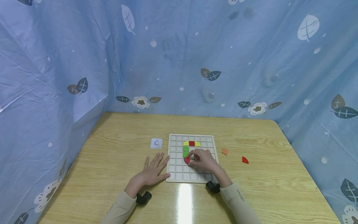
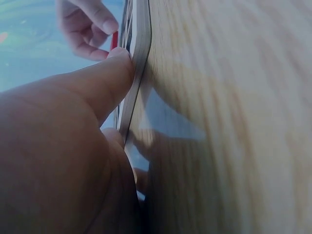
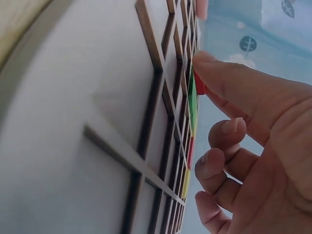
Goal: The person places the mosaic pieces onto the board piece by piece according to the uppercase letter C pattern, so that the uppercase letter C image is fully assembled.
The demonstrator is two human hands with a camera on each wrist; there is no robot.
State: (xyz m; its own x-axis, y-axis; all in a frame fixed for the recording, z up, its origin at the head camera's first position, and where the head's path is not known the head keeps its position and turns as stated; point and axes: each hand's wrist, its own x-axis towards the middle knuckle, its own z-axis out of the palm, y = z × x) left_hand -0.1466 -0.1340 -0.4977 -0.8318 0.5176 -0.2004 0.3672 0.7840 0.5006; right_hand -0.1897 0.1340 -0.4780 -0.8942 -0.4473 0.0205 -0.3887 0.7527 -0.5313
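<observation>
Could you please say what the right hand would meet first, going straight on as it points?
Probably the grid board beneath the red piece the right hand pinches; any gap is unclear.

The left hand (image 1: 151,175) and right hand (image 1: 202,160) were bare beyond a long beige left sleeve (image 1: 120,209) and matching right sleeve (image 1: 237,207), the latter bearing small dark lettering (image 1: 240,195), hard to read; stubby black wrist cameras, one left (image 1: 144,198), one right (image 1: 213,187), had rounded housings
</observation>
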